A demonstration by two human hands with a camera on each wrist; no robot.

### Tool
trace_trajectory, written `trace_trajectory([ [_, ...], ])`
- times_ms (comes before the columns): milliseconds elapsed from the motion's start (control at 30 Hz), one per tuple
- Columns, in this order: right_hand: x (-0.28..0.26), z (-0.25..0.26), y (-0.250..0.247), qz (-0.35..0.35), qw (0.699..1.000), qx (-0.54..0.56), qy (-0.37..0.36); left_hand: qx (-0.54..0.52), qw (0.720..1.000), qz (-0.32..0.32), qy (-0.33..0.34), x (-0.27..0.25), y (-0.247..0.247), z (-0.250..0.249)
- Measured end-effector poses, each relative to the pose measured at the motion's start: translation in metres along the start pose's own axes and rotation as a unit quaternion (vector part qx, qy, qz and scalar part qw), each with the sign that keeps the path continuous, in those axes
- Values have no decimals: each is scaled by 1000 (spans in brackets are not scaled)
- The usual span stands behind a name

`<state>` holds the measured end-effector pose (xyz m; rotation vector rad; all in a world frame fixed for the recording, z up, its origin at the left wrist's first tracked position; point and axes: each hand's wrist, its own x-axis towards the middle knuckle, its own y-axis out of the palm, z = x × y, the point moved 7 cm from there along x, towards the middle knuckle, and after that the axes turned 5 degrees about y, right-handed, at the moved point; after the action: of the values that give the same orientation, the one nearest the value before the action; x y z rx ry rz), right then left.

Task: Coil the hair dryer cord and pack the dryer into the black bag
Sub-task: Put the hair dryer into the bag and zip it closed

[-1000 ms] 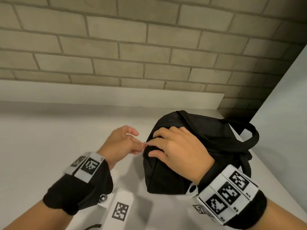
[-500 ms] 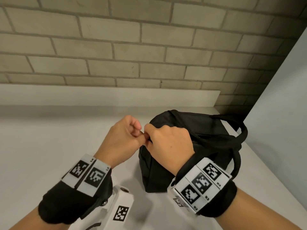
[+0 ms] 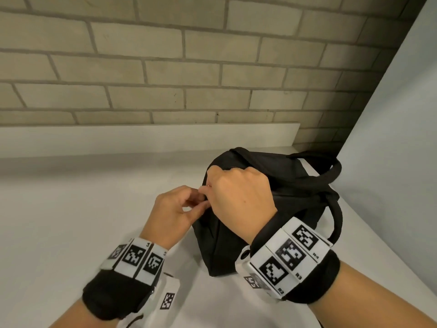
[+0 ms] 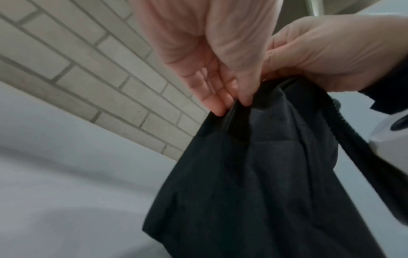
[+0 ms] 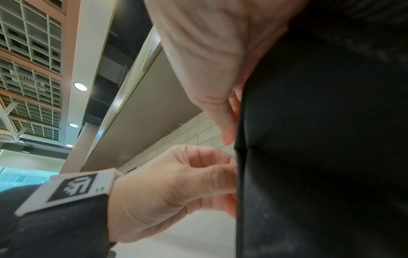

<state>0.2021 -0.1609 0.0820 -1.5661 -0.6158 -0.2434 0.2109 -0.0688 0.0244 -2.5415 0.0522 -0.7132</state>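
1. Since half a second ago, both hands have shifted: the right hand [image 3: 238, 197] has come to rest on top of the black bag [image 3: 279, 209] at its near-left end, and the left hand [image 3: 176, 214] has dropped lower against that end.
2. Right hand: fingers curled over the bag's top edge, gripping the fabric; its wrist view shows the palm pressed against the dark cloth [image 5: 320, 139].
3. Left hand: thumb and fingertips [image 4: 220, 104] pinch a small black tab at the upper corner of the bag, seen plainly from the left wrist.
4. Between the two hands a small metallic piece [image 3: 208, 185] shows at the bag's top seam; what exactly it is cannot be told.
5. Bag position: it sits on the white counter [image 3: 71, 221], toward the right, near the grey side panel [image 3: 390, 162]; its handles [image 3: 335, 171] loop off to the far right.
6. Brick wall [image 3: 165, 67] runs behind the counter.
7. No part of the hair dryer shows outside the bag.
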Motion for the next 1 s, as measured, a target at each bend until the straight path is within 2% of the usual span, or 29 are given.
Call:
trace_trajectory([
  [133,-1,-10,-6,-10,1000,-16,10,34,999,15,34,5,3,-4],
  [267,5,-52,-37,-48,997,-2,68,61,997,14,48,0,-1,-2],
  [333,11,-85,-40,10,993,41,111,66,997,16,44,-3,-4,0],
  [400,11,-129,-30,37,981,82,173,57,998,16,37,-6,-7,1],
  [500,5,-186,-2,108,931,189,294,44,999,16,8,-8,-12,5],
  [633,-1,-198,20,132,852,388,326,57,997,36,-36,-2,-16,0],
  [700,-4,-197,26,144,810,442,358,67,997,34,13,4,-17,-30],
  [767,-6,-195,28,153,794,460,368,101,989,51,94,7,-6,-72],
  [867,-3,-189,25,140,788,486,352,217,947,100,212,10,35,-115],
  [933,-4,-188,24,125,790,494,340,271,922,119,249,14,61,-118],
  [1000,-5,-194,27,122,805,473,336,276,920,117,253,21,72,-112],
])
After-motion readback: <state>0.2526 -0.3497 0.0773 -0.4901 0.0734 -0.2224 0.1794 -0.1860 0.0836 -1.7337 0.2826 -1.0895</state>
